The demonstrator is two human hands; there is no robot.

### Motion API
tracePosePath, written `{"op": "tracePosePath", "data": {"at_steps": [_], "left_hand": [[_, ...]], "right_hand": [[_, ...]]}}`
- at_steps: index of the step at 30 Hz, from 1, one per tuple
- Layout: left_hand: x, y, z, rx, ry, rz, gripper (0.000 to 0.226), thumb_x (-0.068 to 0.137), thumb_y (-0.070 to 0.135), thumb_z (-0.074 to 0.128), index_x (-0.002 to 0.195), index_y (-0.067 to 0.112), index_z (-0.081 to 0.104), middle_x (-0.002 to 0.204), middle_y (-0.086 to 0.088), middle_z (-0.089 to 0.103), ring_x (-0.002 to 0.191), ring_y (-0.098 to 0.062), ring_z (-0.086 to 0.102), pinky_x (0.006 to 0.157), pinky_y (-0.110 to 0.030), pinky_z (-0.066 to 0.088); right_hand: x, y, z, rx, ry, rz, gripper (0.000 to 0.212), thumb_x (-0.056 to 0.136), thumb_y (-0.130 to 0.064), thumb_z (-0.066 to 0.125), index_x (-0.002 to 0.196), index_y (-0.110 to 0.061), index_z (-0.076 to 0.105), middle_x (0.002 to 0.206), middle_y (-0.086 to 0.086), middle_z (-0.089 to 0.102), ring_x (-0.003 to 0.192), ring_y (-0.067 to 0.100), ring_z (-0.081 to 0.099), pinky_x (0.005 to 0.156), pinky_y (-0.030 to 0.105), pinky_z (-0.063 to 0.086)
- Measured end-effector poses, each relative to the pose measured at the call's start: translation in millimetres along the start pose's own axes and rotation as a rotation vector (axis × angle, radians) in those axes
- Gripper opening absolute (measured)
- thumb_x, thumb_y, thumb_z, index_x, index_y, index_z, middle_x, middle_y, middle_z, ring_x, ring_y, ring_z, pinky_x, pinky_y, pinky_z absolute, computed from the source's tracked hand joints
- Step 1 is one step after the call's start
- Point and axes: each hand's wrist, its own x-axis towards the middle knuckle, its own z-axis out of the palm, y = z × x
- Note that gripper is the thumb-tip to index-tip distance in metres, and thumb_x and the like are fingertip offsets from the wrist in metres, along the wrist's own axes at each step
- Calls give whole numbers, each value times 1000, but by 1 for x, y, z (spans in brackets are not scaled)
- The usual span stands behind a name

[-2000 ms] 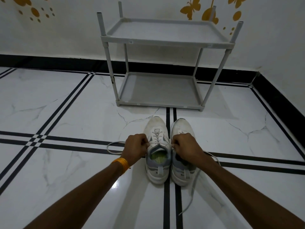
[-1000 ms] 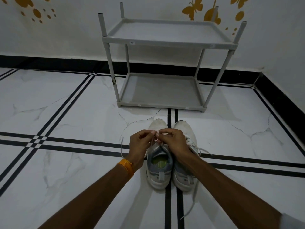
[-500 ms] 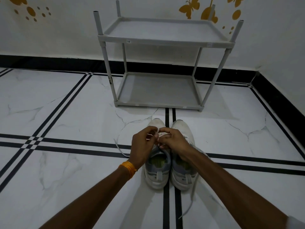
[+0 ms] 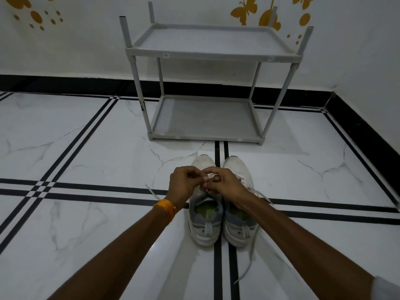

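White marble-look floor tiles with black stripes carry a pair of shoes with heels toward the person and toes pointing to 12 o'clock. They are the left white trainer with a grey collar and green insole and, touching it on its 3 o'clock side, the right white trainer of the same make.

Both hands meet over the tongue of the left trainer. The left hand, with an orange thread band on its wrist, has thumb and forefinger curled and pinched on the white flat shoelace. The right hand pinches the same shoelace just beside it, the fingertips of the 2 hands nearly touching. 1 free end of it lies on the floor toward 9 o'clock.

The step in hand looks like forming the bow on the left trainer. Whether the first crossing is already snug is hidden under the fingers. The next move calls for passing 1 loop around and through the other. Both hands should then draw apart toward 9 and 3 o'clock with an even pull and no slip in either pinch.

The right trainer probably needs the same treatment, since its loose white lace trails toward 5 o'clock. A grey plastic rack with 2 shelves stands near, at 12 o'clock, apart from the toes.
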Motion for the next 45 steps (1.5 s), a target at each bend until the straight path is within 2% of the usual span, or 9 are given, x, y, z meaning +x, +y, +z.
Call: {"op": "tracePosePath", "data": {"at_steps": [2,6,8,11,16,20,27,32,45], "left_hand": [[1,3,1,-58,-1,-84,16,78,12,78,91,4,75,87,-9,73,84,-21,68,84,-31,56],[0,7,0,-198,-89,-343,40,83,15,74,110,8,46,89,-9,58,78,-20,58,72,-30,52],[1,5,-3,-231,-210,-380,39,87,17,69,118,5,48,99,-18,60,86,-25,61,76,-33,53],[2,2,-5,-245,-230,-319,24,90,13,65,107,-3,62,97,-21,64,87,-29,61,78,-35,52],[-8,-7,3,-190,-45,-206,23,86,20,71,95,0,64,93,-16,71,92,-33,68,81,-38,58],[-9,-5,6,30,31,-1,15,87,22,70,94,10,64,90,-2,69,84,-13,65,73,-18,54],[-13,-7,3,355,50,354,10,88,15,68,95,13,75,88,-5,75,76,-8,63,74,-10,49],[-5,1,-12,395,-110,315,18,85,17,71,102,12,77,97,-6,77,82,-9,65,75,-2,42],[-16,14,-4,852,-168,246,21,92,13,60,110,8,67,109,-13,67,99,-25,60,88,-29,47]], "right_hand": [[-1,0,-1,-2,0,-16,29,88,-1,64,116,-9,66,93,14,76,86,20,75,78,28,60],[0,5,1,-137,70,-28,36,86,0,65,118,-15,65,81,6,77,80,15,74,80,30,59],[0,5,4,-203,76,-54,36,86,-1,65,118,-17,66,81,4,77,77,10,73,77,23,58],[-1,0,6,-259,79,-89,33,88,-2,63,115,-21,64,82,3,74,74,6,71,69,15,55],[-9,6,10,-71,95,-50,25,92,-8,60,108,-23,47,84,13,74,82,27,72,74,39,59],[-11,12,15,6,187,-24,20,91,-6,62,105,-15,49,87,11,76,85,20,73,77,36,59],[-14,9,17,9,193,-6,19,91,-5,62,105,-14,54,87,6,76,82,8,73,71,21,56],[-17,7,16,30,194,7,21,90,-6,64,107,-13,54,87,5,76,83,8,73,73,20,58],[-22,14,31,-338,394,-214,12,90,-10,65,89,-18,56,79,2,74,71,6,70,60,23,58]]}}
